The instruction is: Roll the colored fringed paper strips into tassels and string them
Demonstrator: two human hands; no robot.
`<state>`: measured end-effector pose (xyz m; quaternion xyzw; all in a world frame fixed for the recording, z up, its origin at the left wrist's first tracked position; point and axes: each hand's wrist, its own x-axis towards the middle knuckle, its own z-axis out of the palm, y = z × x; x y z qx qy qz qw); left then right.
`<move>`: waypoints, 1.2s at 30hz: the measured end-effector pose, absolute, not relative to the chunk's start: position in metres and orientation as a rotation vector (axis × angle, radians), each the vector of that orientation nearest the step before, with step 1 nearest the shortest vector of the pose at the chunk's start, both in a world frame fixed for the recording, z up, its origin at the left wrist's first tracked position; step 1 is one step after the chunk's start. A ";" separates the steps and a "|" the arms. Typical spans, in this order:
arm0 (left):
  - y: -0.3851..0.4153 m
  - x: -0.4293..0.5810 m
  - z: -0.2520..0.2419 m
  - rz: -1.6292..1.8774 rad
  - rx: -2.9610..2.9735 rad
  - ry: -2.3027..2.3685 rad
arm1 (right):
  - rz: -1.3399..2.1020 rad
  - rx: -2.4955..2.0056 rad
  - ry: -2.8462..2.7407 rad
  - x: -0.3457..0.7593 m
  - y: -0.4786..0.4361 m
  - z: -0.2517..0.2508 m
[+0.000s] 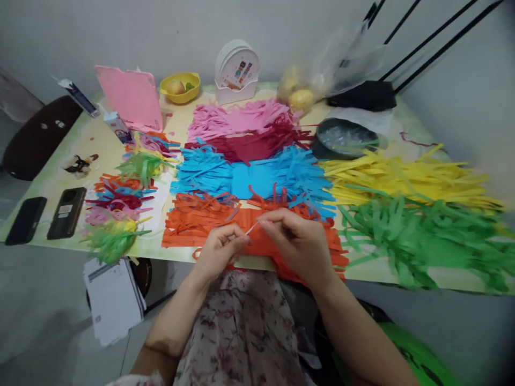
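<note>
A thin whitish strip [251, 229], too small to make out exactly, runs between my two hands. My left hand [220, 247] pinches its lower end between thumb and fingers. At the upper end, my right hand [295, 236] has thumb and fingertips closed on it. Both hands are over orange fringed paper [189, 225] at the table's front edge; some of it hangs over the edge. Just beyond lies blue fringed paper [257, 179], followed by dark red fringed paper [249, 146] and pink fringed paper [241, 120].
Yellow [402, 177] and green fringed paper [446, 241] spread to the right, below a dark bowl [344, 139]. Multicoloured tassel bundles [120, 206] and two phones [66, 213] [26, 220] lie left. Behind stand a pink tablet case [131, 99], yellow basket [181, 88] and white round holder [237, 72].
</note>
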<state>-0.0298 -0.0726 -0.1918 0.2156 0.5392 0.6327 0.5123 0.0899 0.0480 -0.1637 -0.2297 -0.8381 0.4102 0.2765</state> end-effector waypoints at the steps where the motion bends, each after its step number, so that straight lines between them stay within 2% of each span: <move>1: -0.073 -0.029 -0.193 1.535 0.505 1.273 | 1.090 -0.621 -2.242 0.091 0.047 -0.164; 5: -0.074 -0.028 -0.195 1.536 0.453 1.116 | 1.069 -0.650 -2.224 0.091 0.045 -0.165; 13: -0.074 -0.029 -0.199 1.434 0.444 0.848 | 1.271 -0.640 -2.181 0.085 0.044 -0.167; 22: -0.072 -0.024 -0.203 1.387 0.466 0.786 | 1.359 -0.605 -2.118 0.084 0.039 -0.168; 28: -0.077 -0.031 -0.199 1.735 0.567 1.134 | 1.672 -0.662 -2.043 0.086 0.035 -0.180; 31: -0.081 -0.029 -0.199 1.768 0.563 1.054 | 1.883 -0.549 -2.043 0.089 0.034 -0.182; 36: -0.095 -0.022 -0.195 1.736 0.674 1.164 | 1.536 -0.455 -2.134 0.089 0.032 -0.174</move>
